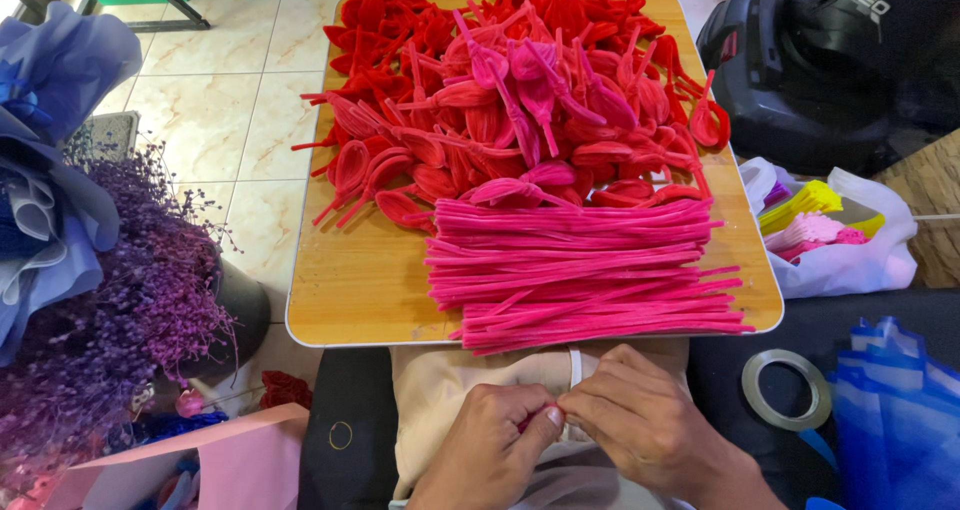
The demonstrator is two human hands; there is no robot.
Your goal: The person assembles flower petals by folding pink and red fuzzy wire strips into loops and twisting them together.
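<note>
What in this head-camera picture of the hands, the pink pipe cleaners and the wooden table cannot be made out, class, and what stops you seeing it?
- Pink piece pinched between left hand and right hand: the fingers cover nearly all of it.
- Both forearms: cut off by the bottom edge.
- Red loops at the far side of the wooden table: cut off by the top edge.
- Contents of the white bag: mostly hidden by its folds.

Pretty bright, even daylight here, soft and coming mostly from the upper left, where the floor tiles (215, 120) beyond the table (350, 280) shine pale. Shadows are weak, just a thin dark band under the table's near edge. No harsh glare. The pink stems (580, 270) on the table look sharp, colours almost oversaturated. Wide lens bends the table's edges, and the corners smear a little.
</note>
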